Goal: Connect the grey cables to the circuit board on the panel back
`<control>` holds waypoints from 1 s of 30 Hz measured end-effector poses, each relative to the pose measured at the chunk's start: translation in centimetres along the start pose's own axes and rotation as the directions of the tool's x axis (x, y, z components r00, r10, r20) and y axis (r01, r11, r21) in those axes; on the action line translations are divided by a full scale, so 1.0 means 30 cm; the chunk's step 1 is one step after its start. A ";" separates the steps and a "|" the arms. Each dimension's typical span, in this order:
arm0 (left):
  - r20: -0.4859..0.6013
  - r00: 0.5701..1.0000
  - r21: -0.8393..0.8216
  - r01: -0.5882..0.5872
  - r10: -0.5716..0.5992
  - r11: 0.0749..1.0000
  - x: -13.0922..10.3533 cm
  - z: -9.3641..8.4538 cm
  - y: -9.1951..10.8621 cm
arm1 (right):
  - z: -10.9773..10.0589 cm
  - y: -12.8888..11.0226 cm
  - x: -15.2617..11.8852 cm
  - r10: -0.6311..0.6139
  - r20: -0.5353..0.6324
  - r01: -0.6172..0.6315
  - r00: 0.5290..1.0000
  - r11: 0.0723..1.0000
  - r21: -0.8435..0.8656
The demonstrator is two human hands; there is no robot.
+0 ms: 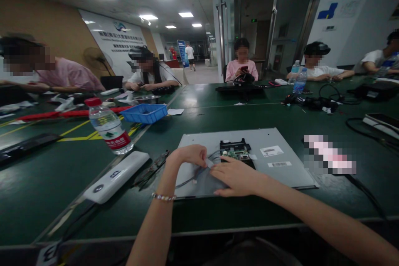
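A flat grey metal panel, like the back of a display, lies on the green table before me. On it sit a black bracket with a green circuit board, thin grey cables and white labels. My left hand is closed in a pinch over the cables, on a small whitish strip that looks like tape. My right hand lies over the panel, fingers stretched out, their tips close to that strip. The palm side of both hands is hidden.
Left of the panel are a white power bank, a pair of dark tweezers-like tools, a water bottle and a blue tray. A blurred-out pink item lies right. Several people sit around the table.
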State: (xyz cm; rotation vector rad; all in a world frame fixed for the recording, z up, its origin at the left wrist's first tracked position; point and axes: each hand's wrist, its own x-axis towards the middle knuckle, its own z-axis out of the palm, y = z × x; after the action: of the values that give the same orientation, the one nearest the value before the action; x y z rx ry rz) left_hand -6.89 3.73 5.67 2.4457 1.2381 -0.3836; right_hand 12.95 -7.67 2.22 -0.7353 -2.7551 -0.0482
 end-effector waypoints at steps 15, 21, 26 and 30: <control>-0.055 0.995 0.011 0.080 -0.079 0.997 -0.005 0.011 -0.022 | 0.012 -0.013 0.026 0.136 -0.046 -0.127 0.990 0.977 0.170; -0.089 0.989 0.006 0.122 -0.121 0.993 -0.016 0.018 -0.029 | 0.017 -0.018 0.060 0.175 -0.054 -0.164 0.983 0.973 0.165; -0.086 0.988 -0.038 0.128 -0.131 0.991 -0.029 0.009 -0.033 | 0.044 -0.019 0.073 0.150 -0.038 -0.145 0.988 0.983 0.110; -0.087 0.987 -0.040 0.128 -0.132 0.991 -0.026 0.013 -0.037 | 0.056 -0.020 0.080 0.118 -0.039 -0.115 0.992 0.990 0.077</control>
State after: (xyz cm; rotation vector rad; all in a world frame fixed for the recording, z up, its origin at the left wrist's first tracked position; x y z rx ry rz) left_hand -8.27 3.60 5.43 2.3836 1.4347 -0.2873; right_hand 10.22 -6.84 1.31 -0.8632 -2.6520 0.0622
